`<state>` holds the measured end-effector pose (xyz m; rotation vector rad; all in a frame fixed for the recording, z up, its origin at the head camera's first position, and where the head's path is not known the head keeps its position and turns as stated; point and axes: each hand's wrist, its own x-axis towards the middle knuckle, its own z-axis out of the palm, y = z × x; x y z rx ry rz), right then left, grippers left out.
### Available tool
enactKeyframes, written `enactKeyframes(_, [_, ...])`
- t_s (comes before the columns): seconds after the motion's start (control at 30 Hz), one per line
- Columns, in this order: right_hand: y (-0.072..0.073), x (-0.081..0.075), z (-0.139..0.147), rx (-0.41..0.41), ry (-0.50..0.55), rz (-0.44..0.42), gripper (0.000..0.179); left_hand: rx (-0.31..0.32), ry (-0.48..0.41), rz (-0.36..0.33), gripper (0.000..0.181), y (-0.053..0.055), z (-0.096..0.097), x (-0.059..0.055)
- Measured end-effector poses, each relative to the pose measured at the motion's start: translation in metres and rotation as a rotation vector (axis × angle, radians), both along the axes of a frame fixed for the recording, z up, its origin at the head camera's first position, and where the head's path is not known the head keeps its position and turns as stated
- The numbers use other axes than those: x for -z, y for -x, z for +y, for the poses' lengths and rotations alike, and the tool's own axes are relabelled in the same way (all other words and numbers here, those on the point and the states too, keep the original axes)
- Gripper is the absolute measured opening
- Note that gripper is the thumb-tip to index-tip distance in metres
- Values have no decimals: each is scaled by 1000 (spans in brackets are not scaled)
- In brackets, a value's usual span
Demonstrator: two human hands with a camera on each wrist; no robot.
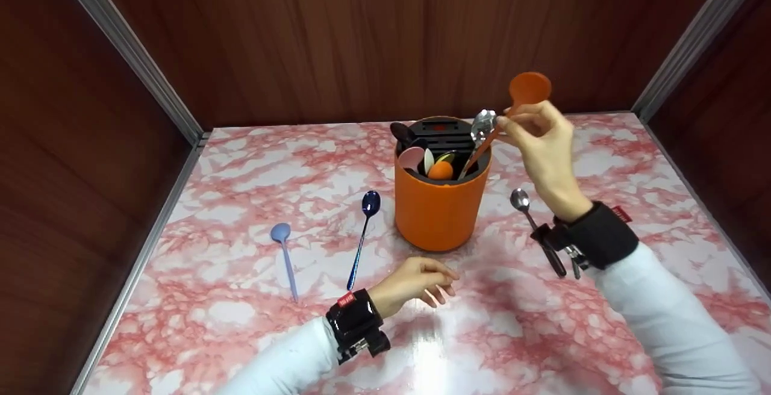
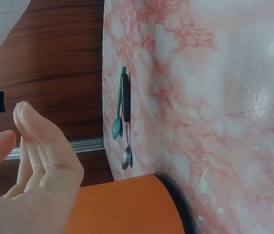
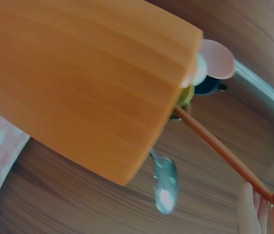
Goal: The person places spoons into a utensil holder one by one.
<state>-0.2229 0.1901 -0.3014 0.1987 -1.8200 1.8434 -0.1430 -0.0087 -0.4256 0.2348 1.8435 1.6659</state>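
Note:
My right hand (image 1: 547, 148) pinches an orange spoon (image 1: 530, 88) by its handle, just below the bowl, above the right side of the orange utensil holder (image 1: 438, 214). In the right wrist view, the lower end of the orange handle (image 3: 224, 153) reaches the holder's rim. A silver spoon (image 1: 483, 125) leans out beside it. Several other spoons, among them a pink one (image 1: 412, 158) and a bright orange one (image 1: 441, 170), stand bowl-up in the holder. My left hand (image 1: 415, 283) hovers in front of the holder with loosely bent fingers and nothing in them.
On the marbled table, a light blue spoon (image 1: 280, 232) and a dark blue spoon (image 1: 371, 203) lie left of the holder. To its right lie a dark-handled metal spoon (image 1: 520, 200) and a teal spoon (image 2: 117, 127). Wooden panels (image 1: 373, 40) enclose the back and sides.

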Motion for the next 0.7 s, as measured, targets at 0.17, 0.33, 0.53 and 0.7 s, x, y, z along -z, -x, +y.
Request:
enactKeyframes(0.17, [5, 14, -1, -41, 28, -41, 24, -3, -3, -14, 30, -1, -2, 3])
enactKeyframes(0.33, [8, 26, 1, -64, -15, -123, 14, -10, -17, -30, 29, -2, -2, 6])
enactKeyframes(0.53, [2, 36, 16, -69, -216, -230, 27, -19, -25, -40, 28, -2, -4, 12])
enactKeyframes(0.7, [-1, 49, 38, -24, -299, -296, 33, -38, -15, -51, 29, -3, -7, 17])
